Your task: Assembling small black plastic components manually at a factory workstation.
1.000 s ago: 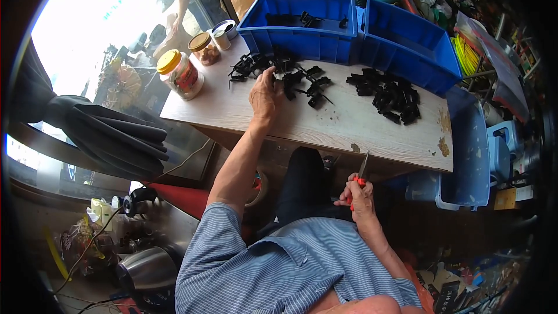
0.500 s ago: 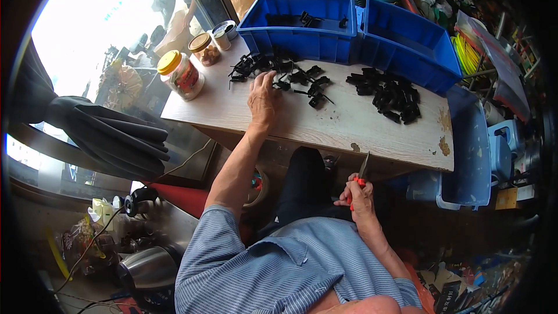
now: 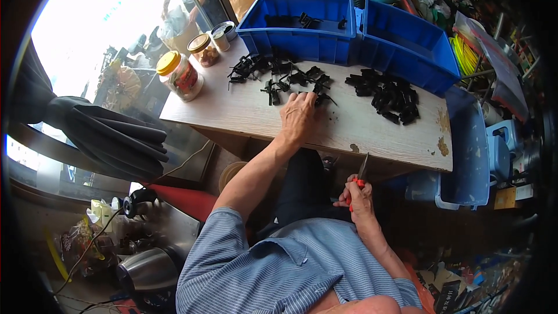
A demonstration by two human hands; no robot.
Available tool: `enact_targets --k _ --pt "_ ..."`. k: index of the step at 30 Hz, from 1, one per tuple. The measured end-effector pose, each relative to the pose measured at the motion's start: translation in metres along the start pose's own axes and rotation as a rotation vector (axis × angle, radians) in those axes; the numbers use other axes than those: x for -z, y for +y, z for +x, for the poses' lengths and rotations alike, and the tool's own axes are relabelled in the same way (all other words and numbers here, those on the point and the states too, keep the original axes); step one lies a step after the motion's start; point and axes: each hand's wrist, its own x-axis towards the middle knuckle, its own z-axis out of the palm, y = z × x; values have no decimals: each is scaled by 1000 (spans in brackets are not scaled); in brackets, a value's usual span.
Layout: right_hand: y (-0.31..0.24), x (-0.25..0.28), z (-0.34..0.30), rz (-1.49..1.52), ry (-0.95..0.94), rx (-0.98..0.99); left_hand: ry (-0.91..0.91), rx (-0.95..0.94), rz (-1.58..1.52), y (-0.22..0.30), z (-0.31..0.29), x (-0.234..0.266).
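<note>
My left hand (image 3: 297,117) is over the near part of the table, fingers bent and slightly apart. Its fingertips reach the nearest pieces of a loose group of small black plastic parts (image 3: 318,83), some with thin stems; whether they touch one is hard to see. One single black part (image 3: 272,93) lies just left of the fingers. Below the table's front edge, my right hand (image 3: 361,202) is closed round the red handles of a pair of scissors (image 3: 364,170), blades pointing up and away. Farther right rests a denser pile of black parts (image 3: 395,97).
Two blue bins (image 3: 296,40) (image 3: 407,52) stand along the table's back, the left one with a few black parts inside. Jars (image 3: 181,78) and a can (image 3: 221,40) line the left edge. Beside the table's right end is a worn blue tub (image 3: 468,151); a dark curtain (image 3: 110,134) hangs left.
My left hand has moved right and nearer, from the left side of the loose black parts. A black part it covered now shows. The right hand with the scissors has stayed put.
</note>
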Motion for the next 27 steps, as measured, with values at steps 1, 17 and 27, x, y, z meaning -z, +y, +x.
enact_targets --k 1,17,27 --pt "0 0 0 0 0 1 4 -21 9 -1 0 -3" --pt "-3 6 5 -9 -39 -8 -222 833 -1549 19 -14 22" --pt "-32 -9 2 215 -150 117 -362 536 -1679 87 -96 17"
